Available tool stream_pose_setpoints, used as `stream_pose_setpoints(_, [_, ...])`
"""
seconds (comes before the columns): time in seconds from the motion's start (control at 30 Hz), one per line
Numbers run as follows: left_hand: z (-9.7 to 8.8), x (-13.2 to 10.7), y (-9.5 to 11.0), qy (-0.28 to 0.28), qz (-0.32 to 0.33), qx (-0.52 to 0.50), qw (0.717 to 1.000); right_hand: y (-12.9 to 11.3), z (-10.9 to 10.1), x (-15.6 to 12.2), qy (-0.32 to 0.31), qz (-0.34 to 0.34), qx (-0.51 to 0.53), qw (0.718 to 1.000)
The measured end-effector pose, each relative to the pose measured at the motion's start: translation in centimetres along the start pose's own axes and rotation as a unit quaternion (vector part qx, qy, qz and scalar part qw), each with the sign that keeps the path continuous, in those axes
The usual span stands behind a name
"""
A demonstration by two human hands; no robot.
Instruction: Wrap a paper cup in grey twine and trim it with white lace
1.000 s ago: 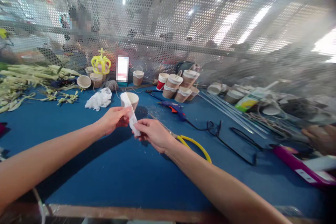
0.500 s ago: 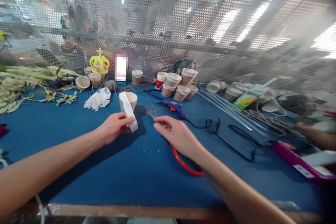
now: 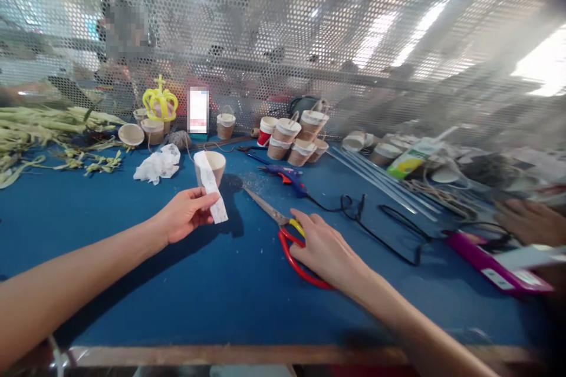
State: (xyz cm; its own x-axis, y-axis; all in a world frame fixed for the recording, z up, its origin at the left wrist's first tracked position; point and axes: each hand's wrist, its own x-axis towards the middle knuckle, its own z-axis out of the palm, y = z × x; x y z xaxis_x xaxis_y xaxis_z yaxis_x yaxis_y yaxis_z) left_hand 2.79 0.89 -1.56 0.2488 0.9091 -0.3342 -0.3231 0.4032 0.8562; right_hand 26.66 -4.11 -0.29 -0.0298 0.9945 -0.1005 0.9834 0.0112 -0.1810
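My left hand (image 3: 190,213) pinches a white strip, thin like paper or cloth (image 3: 217,207), between thumb and fingers. The strip's upper part overlaps a small beige cup (image 3: 215,164) standing on the blue table; whether they touch I cannot tell. Scissors (image 3: 265,207) with red handles and a yellow part near the pivot lie with their blades pointing to the cup's right side. My right hand (image 3: 325,244) is closed around the handles, thumb at the loop, and partly covers them.
A blue glue gun (image 3: 287,178) with a black cord lies beyond the scissors. Crumpled white material (image 3: 158,164) rests left of the cup. Several wrapped cups (image 3: 302,152) are stacked at the back. At right, a co-worker's hand (image 3: 530,221) is near a purple power strip (image 3: 475,259).
My right hand has moved right and toward me, from near the scissors' tip to their handles, uncovering the blades. My left hand still holds the strip before the cup.
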Motion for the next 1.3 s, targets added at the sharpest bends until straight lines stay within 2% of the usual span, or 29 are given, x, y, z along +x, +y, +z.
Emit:
stream_pose_setpoints(0.07, [0.1, -0.1, 0.1, 0.006, -0.003, -0.007, 1.0, 0.2, -0.2, 0.1, 0.0, 0.025, 0.103, 0.994])
stream_pose_setpoints(0.13, [0.2, -0.2, 0.2, 0.011, -0.005, -0.014, 1.0, 0.4, -0.5, -0.3, -0.039, 0.058, 0.268, 0.961])
stream_pose_setpoints(0.17, [0.2, -0.2, 0.2, 0.012, -0.006, -0.016, 1.0, 0.4, -0.7, -0.6, -0.071, 0.066, 0.361, 0.927])
stream_pose_setpoints(0.23, [0.3, -0.3, 0.2, 0.012, -0.008, -0.019, 1.0, 0.2, -1.2, -1.3, -0.15, 0.055, 0.525, 0.836])
stream_pose_setpoints(0.3, [0.3, -0.5, 0.3, 0.011, -0.011, -0.023, 1.0, -0.2, -1.5, -2.2, -0.209, 0.04, 0.631, 0.746])
stream_pose_setpoints(0.37, [0.5, -0.6, 0.3, 0.01, -0.012, -0.024, 1.0, -0.9, -1.7, -2.9, -0.241, 0.06, 0.686, 0.683])
stream_pose_setpoints(0.4, [0.5, -0.6, 0.4, 0.011, -0.011, -0.023, 1.0, -1.3, -1.7, -3.3, -0.251, 0.083, 0.699, 0.665])
stream_pose_setpoints(0.47, [0.6, -0.6, 0.4, 0.019, -0.006, -0.018, 1.0, -2.1, -1.5, -3.8, -0.28, 0.107, 0.699, 0.649])
stream_pose_setpoints(0.53, [0.6, -0.5, 0.4, 0.033, 0.004, -0.017, 0.999, -2.8, -1.0, -4.3, -0.306, 0.093, 0.697, 0.642])
stream_pose_setpoints(0.6, [0.5, -0.3, 0.3, 0.044, 0.016, -0.02, 0.999, -3.4, -0.1, -4.6, -0.301, 0.063, 0.712, 0.631])
stream_pose_setpoints(0.8, [0.0, 0.0, 0.4, 0.053, 0.034, -0.026, 0.998, -3.8, 1.9, -5.1, -0.295, 0.005, 0.785, 0.545])
stream_pose_setpoints(1.0, [0.0, 0.1, 1.2, 0.061, 0.052, -0.04, 0.996, -3.8, 0.9, -6.3, -0.364, 0.012, 0.764, 0.533])
stream_pose_setpoints(1.1, [0.0, 0.1, 1.3, 0.063, 0.052, -0.046, 0.996, -4.2, 0.9, -6.6, -0.351, -0.01, 0.782, 0.516])
stream_pose_setpoints(1.2, [0.1, 0.0, 1.3, 0.059, 0.052, -0.051, 0.996, -4.3, 1.5, -6.9, -0.364, 0.012, 0.779, 0.51])
stream_pose_setpoints(1.3, [0.2, -0.1, 1.4, 0.057, 0.053, -0.055, 0.995, -4.1, 2.1, -7.1, -0.333, 0.038, 0.794, 0.507])
